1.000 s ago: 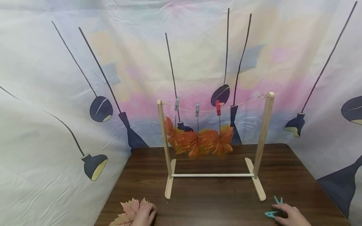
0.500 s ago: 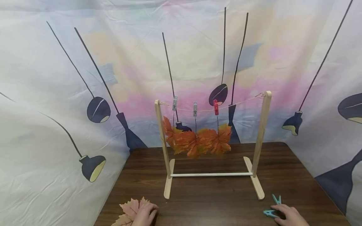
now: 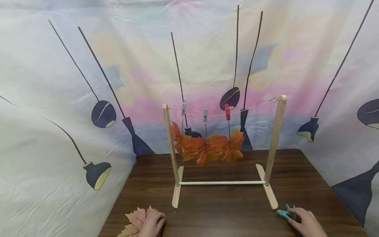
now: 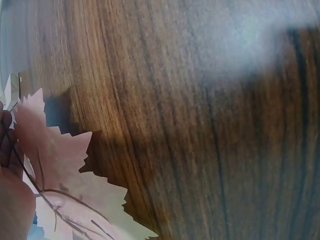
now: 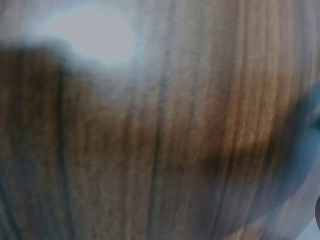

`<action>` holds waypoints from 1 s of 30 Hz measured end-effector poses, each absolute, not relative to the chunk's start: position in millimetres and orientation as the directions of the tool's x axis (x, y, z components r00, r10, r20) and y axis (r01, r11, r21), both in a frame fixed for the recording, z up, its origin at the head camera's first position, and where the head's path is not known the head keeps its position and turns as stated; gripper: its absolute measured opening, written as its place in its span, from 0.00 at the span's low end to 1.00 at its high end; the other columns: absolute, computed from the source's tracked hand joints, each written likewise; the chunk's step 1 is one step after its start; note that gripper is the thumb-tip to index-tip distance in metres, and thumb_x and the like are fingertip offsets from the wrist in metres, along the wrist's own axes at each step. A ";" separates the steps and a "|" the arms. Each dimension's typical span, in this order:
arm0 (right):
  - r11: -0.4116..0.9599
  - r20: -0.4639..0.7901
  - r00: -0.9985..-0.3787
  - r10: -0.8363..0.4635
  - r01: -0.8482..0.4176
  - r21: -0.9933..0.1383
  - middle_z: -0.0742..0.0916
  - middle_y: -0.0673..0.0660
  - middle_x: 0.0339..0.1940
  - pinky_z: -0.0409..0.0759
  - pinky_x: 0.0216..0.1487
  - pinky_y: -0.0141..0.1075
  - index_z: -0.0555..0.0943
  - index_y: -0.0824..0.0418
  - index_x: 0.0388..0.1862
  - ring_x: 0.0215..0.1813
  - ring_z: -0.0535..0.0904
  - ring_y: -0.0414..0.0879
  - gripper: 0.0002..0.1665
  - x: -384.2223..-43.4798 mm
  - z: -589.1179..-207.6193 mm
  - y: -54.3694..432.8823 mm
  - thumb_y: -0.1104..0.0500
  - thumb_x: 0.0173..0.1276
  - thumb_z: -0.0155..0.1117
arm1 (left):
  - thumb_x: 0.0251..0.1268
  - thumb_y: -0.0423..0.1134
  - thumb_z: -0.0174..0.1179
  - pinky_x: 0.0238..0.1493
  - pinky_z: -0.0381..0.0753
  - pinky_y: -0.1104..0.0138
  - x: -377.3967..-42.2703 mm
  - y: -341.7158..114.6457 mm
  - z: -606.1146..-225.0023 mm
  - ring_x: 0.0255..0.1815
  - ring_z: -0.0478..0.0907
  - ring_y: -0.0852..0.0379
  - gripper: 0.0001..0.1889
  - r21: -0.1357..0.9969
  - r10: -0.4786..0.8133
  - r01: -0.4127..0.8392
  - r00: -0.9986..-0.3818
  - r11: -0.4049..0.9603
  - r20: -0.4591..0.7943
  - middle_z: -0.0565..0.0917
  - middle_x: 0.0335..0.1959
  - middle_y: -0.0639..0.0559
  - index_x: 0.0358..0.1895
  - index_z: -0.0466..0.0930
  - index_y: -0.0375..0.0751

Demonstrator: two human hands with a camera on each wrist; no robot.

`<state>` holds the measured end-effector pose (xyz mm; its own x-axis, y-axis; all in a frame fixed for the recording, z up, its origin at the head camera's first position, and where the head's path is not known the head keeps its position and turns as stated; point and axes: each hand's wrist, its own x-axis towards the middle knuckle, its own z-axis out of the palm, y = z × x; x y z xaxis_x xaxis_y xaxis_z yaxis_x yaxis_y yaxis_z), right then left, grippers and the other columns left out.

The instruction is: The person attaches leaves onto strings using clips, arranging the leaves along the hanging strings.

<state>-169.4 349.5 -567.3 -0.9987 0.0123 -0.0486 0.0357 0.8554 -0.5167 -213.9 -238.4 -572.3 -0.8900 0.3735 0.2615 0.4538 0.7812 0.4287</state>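
Observation:
My left hand is at the table's near left and holds a pale pink and yellow artificial maple leaf. In the left wrist view the leaf's dark stem runs across the curled fingers. At the near right, my right hand pinches a turquoise clothespin between thumb and fingers. Another turquoise clothespin shows just behind it, partly hidden. The right wrist view catches mostly tabletop, with only a blurred sliver of hand at its right edge.
A wooden rack stands mid-table with a string between its posts. Two grey clothespins and one red clothespin hold orange leaves on it. A printed cloth hangs behind the brown table.
My right hand has moved up a little with one turquoise clothespin, which now overlaps the other one. My left hand and its leaf have stayed about where they were.

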 end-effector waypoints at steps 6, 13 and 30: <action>0.828 -0.094 -0.993 0.067 0.108 -0.550 0.80 0.70 0.44 0.74 0.42 0.54 0.77 0.72 0.47 0.46 0.75 0.67 0.29 -175.9 -566.9 352.1 0.50 0.56 0.70 | 0.56 0.32 0.64 0.36 0.73 0.61 -212.5 -238.6 -572.9 0.34 0.74 0.57 0.03 0.417 0.365 0.457 -0.887 0.786 0.284 0.77 0.29 0.59 0.29 0.79 0.43; 0.822 -0.142 -0.988 0.056 0.126 -0.555 0.81 0.71 0.45 0.75 0.43 0.54 0.76 0.75 0.48 0.47 0.76 0.66 0.32 -181.2 -569.1 351.8 0.49 0.57 0.69 | 0.56 0.32 0.64 0.37 0.73 0.61 -211.1 -238.5 -570.9 0.34 0.74 0.57 0.05 0.426 0.348 0.443 -0.893 0.788 0.284 0.78 0.29 0.57 0.29 0.79 0.46; 0.817 -0.087 -0.978 0.191 0.207 -0.539 0.78 0.73 0.42 0.75 0.39 0.52 0.71 0.79 0.49 0.45 0.75 0.66 0.30 -180.7 -570.0 341.6 0.53 0.62 0.65 | 0.56 0.31 0.63 0.36 0.72 0.62 -210.6 -239.1 -569.7 0.33 0.73 0.59 0.06 0.453 0.314 0.418 -0.905 0.788 0.289 0.76 0.28 0.61 0.28 0.78 0.47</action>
<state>-180.7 341.6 -570.0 -0.9777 0.1911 -0.0866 0.2073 0.8166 -0.5387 -210.6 -239.1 -569.7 -0.9045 0.3138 0.2889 0.4178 0.7876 0.4529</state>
